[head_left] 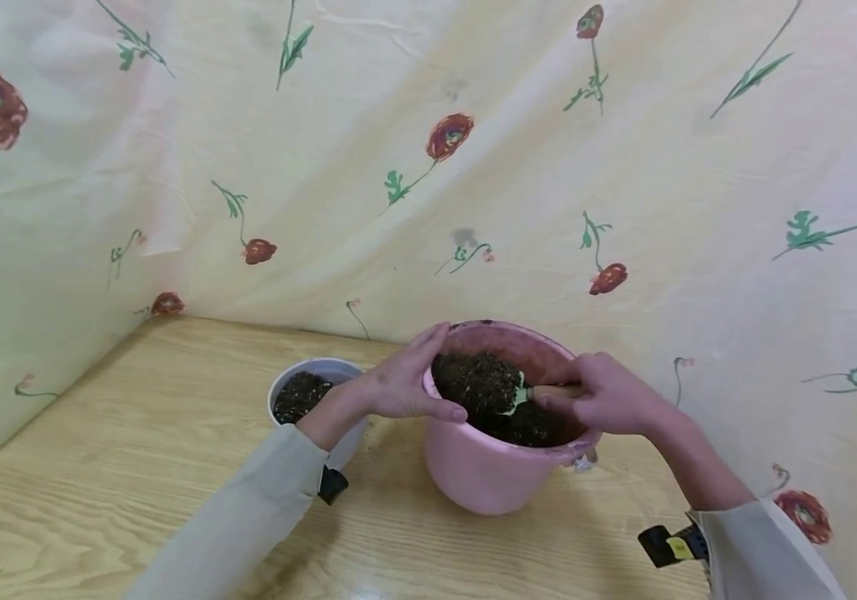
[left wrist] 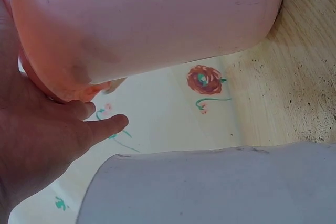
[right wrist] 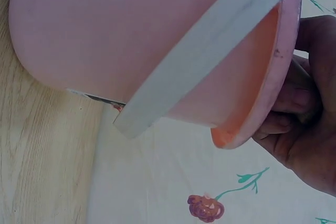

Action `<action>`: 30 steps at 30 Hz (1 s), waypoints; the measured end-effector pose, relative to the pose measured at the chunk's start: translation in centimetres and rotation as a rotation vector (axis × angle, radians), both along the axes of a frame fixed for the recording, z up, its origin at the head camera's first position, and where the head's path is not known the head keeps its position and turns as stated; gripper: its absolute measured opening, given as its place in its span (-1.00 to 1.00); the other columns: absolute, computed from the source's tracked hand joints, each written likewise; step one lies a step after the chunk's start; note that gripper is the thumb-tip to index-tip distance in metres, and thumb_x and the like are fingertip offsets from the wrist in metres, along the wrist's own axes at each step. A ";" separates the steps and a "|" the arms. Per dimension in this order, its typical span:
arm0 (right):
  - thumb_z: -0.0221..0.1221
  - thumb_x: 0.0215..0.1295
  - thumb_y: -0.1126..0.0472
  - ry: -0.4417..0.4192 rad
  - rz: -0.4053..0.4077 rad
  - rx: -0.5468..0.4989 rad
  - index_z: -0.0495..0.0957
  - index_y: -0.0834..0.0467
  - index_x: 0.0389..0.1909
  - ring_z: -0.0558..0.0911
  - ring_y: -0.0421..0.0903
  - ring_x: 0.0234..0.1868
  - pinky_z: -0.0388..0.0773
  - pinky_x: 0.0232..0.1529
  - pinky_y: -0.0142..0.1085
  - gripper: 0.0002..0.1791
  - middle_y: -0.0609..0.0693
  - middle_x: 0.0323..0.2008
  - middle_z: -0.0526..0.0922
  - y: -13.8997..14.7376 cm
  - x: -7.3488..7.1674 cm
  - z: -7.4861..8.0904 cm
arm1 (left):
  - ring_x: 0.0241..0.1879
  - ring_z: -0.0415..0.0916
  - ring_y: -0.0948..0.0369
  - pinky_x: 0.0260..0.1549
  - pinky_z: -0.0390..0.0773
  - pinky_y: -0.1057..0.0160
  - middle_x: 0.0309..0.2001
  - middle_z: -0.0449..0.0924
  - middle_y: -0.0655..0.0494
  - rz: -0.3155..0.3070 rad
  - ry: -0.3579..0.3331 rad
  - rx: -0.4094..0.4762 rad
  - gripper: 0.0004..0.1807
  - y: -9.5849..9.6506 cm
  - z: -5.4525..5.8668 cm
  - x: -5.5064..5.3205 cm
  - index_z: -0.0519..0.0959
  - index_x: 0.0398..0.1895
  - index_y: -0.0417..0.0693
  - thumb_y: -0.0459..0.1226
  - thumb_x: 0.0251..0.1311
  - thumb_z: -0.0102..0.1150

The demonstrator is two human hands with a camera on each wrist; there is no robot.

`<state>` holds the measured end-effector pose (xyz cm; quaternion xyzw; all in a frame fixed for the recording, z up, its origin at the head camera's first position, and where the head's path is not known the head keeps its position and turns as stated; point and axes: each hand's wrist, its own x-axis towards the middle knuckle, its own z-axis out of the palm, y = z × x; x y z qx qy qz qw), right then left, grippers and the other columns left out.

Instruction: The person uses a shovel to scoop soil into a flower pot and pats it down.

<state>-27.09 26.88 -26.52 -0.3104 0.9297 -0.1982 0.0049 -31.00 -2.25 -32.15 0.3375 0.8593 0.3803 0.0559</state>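
In the head view, a pink bucket (head_left: 481, 479) part full of dark soil (head_left: 477, 379) stands on the table. My right hand (head_left: 612, 396) grips a small hand trowel (head_left: 554, 391) by its wooden handle. Soil is heaped over the trowel's blade, inside the bucket. At the bucket's left rim, my left hand (head_left: 409, 379) rests with straight fingers spread and the thumb along the front. The left wrist view shows that hand (left wrist: 44, 135) against the outside of the rim. In the right wrist view, curled fingers (right wrist: 294, 98) of the right hand show beyond the rim.
A white pot (head_left: 346, 450) holding dark soil stands left of the bucket, partly behind my left forearm. The bucket's pale carrying handle (right wrist: 194, 56) hangs down its side. Soil crumbs lie on the wooden table (head_left: 136, 467). Flower-patterned sheeting (head_left: 323, 150) rises behind and at the left.
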 end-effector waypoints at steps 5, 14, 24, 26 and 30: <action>0.19 0.34 0.13 0.028 0.005 -0.052 0.73 0.15 -0.19 0.54 -0.30 -0.55 0.48 -0.49 -0.39 -0.78 -0.09 -0.38 0.73 0.5 0.3 0.0 | 0.50 -0.28 0.08 0.38 -0.01 -0.04 0.55 -0.42 0.15 0.008 0.007 0.002 0.40 0.1 0.0 0.0 -0.42 0.54 0.16 0.20 -0.14 0.43; 0.21 0.32 0.16 0.068 -0.063 -0.113 0.72 0.10 -0.12 0.18 -0.37 -0.76 0.24 -0.69 -0.40 -0.80 -0.28 -0.79 0.24 0.8 0.9 -0.2 | 0.48 -0.14 0.17 0.39 -0.01 -0.02 0.55 -0.26 0.14 -0.013 0.020 0.100 0.39 0.2 -0.5 -0.1 -0.38 0.54 0.10 0.12 -0.13 0.48; 0.19 0.34 0.11 0.079 -0.130 -0.149 0.66 0.25 -0.02 0.32 -0.33 -0.75 0.29 -0.64 -0.38 -0.67 -0.10 -0.66 0.61 0.2 1.7 0.3 | 0.48 -0.13 0.21 0.40 -0.06 0.10 0.54 -0.36 0.13 -0.021 0.039 0.122 0.42 0.1 -0.5 0.2 -0.41 0.53 0.00 0.09 -0.15 0.50; 0.19 0.35 0.12 0.079 -0.130 -0.164 0.66 0.27 -0.04 0.47 -0.27 -0.68 0.36 -0.59 -0.37 -0.67 0.01 -0.47 0.73 0.1 1.8 0.4 | 0.49 -0.21 0.18 0.40 -0.08 0.05 0.54 -0.42 0.10 0.009 0.049 0.099 0.43 0.0 -0.4 0.4 -0.40 0.53 0.01 0.13 -0.17 0.50; 0.19 0.34 0.11 0.097 -0.135 -0.171 0.68 0.27 -0.06 0.61 -0.19 -0.55 0.44 -0.53 -0.37 -0.68 0.05 -0.31 0.75 0.0 2.0 0.5 | 0.50 -0.27 0.17 0.40 -0.13 0.03 0.53 -0.49 0.08 0.025 0.061 0.093 0.44 -0.1 -0.2 0.6 -0.40 0.53 0.04 0.18 -0.19 0.47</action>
